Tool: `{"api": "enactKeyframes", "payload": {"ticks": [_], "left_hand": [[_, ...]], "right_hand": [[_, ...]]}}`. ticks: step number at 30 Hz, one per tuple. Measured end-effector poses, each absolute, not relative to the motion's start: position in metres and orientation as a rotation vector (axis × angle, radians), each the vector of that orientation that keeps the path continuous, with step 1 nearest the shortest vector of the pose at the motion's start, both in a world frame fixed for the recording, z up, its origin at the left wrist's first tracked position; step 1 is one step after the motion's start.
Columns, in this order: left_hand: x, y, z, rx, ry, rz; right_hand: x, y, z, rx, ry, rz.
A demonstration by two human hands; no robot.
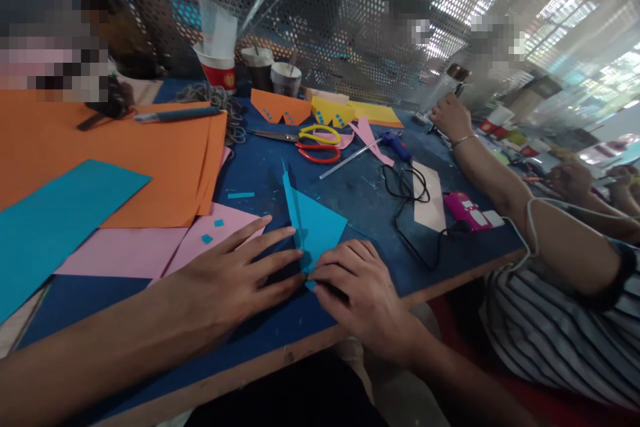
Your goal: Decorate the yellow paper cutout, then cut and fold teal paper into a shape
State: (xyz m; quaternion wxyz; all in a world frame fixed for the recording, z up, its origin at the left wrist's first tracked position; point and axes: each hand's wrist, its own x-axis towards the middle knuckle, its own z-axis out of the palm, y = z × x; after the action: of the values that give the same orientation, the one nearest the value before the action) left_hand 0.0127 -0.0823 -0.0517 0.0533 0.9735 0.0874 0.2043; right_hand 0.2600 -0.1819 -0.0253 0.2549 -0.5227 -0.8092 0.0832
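A folded piece of blue paper point(320, 221) lies on the dark blue tabletop between my hands, with a narrow strip standing up along its left edge. My left hand point(243, 272) is open, palm down, its spread fingertips resting along that edge. At the near corner of the paper, my right hand point(357, 285) has its thumb and fingers pinched together. A small blue bit shows just below that pinch. Pink sheets point(135, 247) with small blue squares on them lie partly under my left hand and forearm.
Scissors point(280, 137) with yellow and red handles lie beyond the paper, near a glue gun point(397, 145) with a black cord. Orange sheets point(165, 173) and a blue sheet point(75, 213) cover the left side. Paper cups point(217, 70) stand behind. Another person's arm point(493, 177) reaches in at right.
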Motion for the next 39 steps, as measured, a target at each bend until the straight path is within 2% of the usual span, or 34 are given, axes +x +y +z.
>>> {"api": "enactKeyframes", "payload": {"ticks": [15,39], "left_hand": [[0.009,-0.09,-0.051,2.868,0.305,0.553],[0.003,-0.085,-0.046,3.005,0.25,0.504]], "right_hand": [[0.245,-0.172,-0.025,-1.635,-1.913,0.492],[0.243,-0.165,-0.016,-1.76,-1.922,0.599]]}}
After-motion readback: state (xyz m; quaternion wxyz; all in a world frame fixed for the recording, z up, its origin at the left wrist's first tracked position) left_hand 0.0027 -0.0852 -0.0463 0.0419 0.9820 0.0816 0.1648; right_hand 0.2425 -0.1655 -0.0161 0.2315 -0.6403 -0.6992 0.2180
